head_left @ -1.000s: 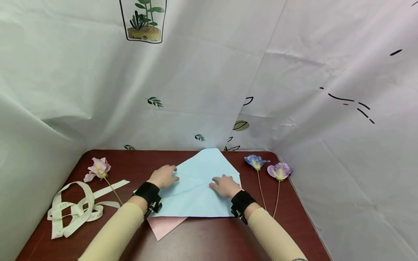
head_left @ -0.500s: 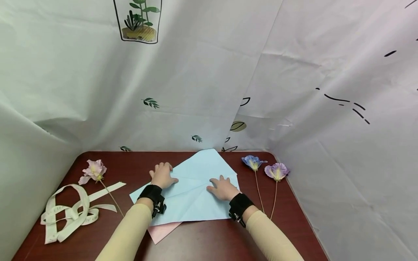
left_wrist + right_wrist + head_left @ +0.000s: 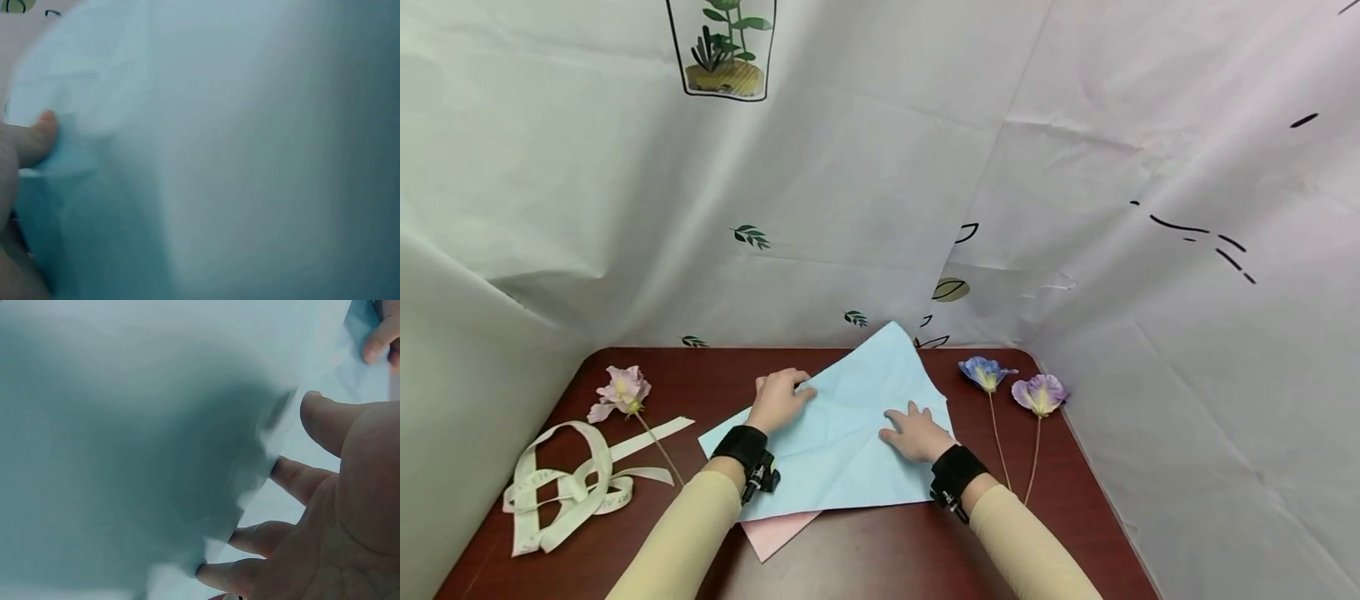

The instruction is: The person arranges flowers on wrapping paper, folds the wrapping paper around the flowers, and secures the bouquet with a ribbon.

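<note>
A light-blue sheet of wrapping paper [image 3: 850, 450] lies creased across the middle of the table in the head view, its far corner raised against the backdrop. My left hand [image 3: 778, 402] pinches the sheet's upper left edge, the thumb on top and the other fingers partly hidden beyond the edge. In the left wrist view the thumb [image 3: 39, 139] presses on the blue surface. On the right part of the paper rests my right hand [image 3: 917, 432], its fingers spread. Its fingertips [image 3: 247, 537] touch the paper in the right wrist view. A pink sheet [image 3: 775, 533] peeks out under the near edge.
A tangled white ribbon [image 3: 598, 467] and a pink artificial flower [image 3: 625, 389] lie at the left. Blue [image 3: 987, 373] and purple [image 3: 1040, 394] flowers on thin stems lie at the right. A white printed backdrop [image 3: 865, 167] rises behind the dark red table [image 3: 865, 558].
The left hand has shifted a little along the edge, and the blue sheet's left corner has come into view. Its far corner has risen to a sharper point. The right hand stays in place.
</note>
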The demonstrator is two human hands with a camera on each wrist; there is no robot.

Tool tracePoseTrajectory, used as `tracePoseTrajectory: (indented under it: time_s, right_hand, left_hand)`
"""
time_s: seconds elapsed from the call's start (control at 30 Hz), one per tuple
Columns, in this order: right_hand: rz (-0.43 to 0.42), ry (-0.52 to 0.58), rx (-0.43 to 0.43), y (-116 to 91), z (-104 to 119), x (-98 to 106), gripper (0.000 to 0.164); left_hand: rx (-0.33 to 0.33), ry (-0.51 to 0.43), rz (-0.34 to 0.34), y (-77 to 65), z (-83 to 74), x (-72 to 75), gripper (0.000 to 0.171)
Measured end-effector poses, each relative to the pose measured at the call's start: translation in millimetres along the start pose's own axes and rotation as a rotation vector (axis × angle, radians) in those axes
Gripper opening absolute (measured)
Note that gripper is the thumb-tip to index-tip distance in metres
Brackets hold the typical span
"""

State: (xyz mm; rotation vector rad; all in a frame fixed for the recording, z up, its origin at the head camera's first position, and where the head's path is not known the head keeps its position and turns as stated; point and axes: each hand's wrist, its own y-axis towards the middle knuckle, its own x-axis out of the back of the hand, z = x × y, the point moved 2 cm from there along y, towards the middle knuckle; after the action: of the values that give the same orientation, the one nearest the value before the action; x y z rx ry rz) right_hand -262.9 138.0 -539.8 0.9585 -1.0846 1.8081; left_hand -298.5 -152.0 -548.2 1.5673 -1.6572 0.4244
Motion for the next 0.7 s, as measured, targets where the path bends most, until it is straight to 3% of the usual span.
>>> tracePoseTrajectory:
  time_s: [0.07, 0.13, 0.47, 0.57, 0.7]
  right_hand:
    - [-0.006, 0.013, -0.002, -1.5, 0.9, 1.1, 0.055]
    - [-0.017, 0.022, -0.006, -2.3, 2.8, 2.2, 0.054]
    - [-0.120, 0.002, -0.088, 6.2, 7.9, 15.4, 0.039]
    - [-0.116, -0.010, -0.098, 8.2, 6.2, 20.1, 0.038]
    - [-0.074, -0.021, -0.101, 8.3, 5.2, 26.4, 0.038]
  left_hand:
    - [-0.039, 0.012, -0.050, -2.6, -3.2, 3.9, 0.010]
    - [-0.037, 0.024, -0.088, -5.0, -4.6, 8.0, 0.013]
    - [0.241, 0.086, -0.138, -5.3, 6.2, 20.6, 0.032]
    - [0.281, 0.114, -0.160, -3.8, 9.3, 23.0, 0.031]
    - [0.283, 0.143, -0.199, -1.4, 9.8, 27.5, 0.030]
